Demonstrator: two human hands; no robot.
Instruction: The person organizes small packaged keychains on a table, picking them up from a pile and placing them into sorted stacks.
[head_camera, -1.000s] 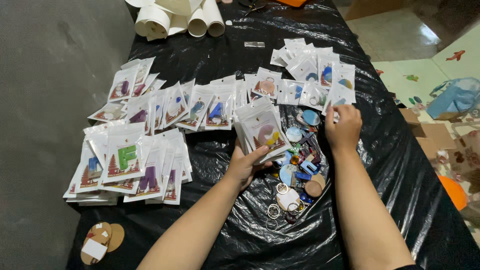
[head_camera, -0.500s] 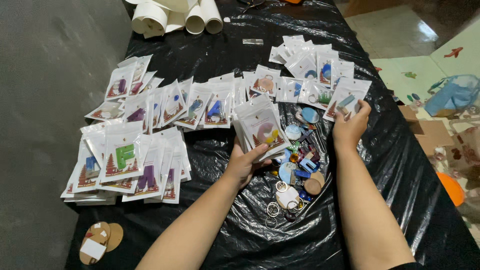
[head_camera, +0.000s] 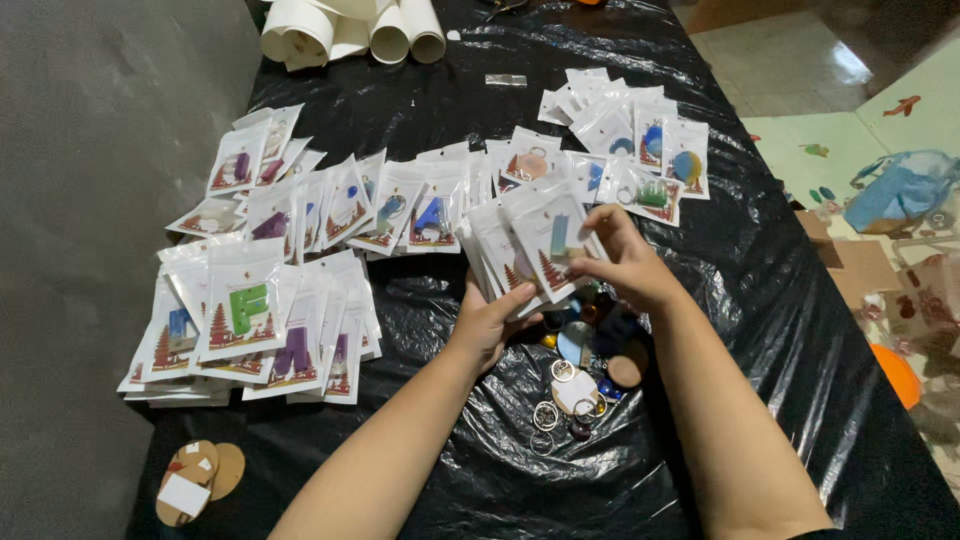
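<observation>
Right hand (head_camera: 622, 262) back from far packets, now pinching top packet (head_camera: 553, 243) on stack (head_camera: 510, 262); left hand (head_camera: 487, 322) grips stack.

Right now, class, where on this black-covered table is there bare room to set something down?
Bare: the black plastic sheet between the paper rolls and packet rows, and the near right corner beside the right forearm. Crowded: the left packet stack and loose keyrings.

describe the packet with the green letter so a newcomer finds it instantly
Start at the black plastic-covered table, then go to the big pile of clear packets at its left edge, away from both hands. The green letter packet lies on top; its neighbours hold blue or purple pieces.
</observation>
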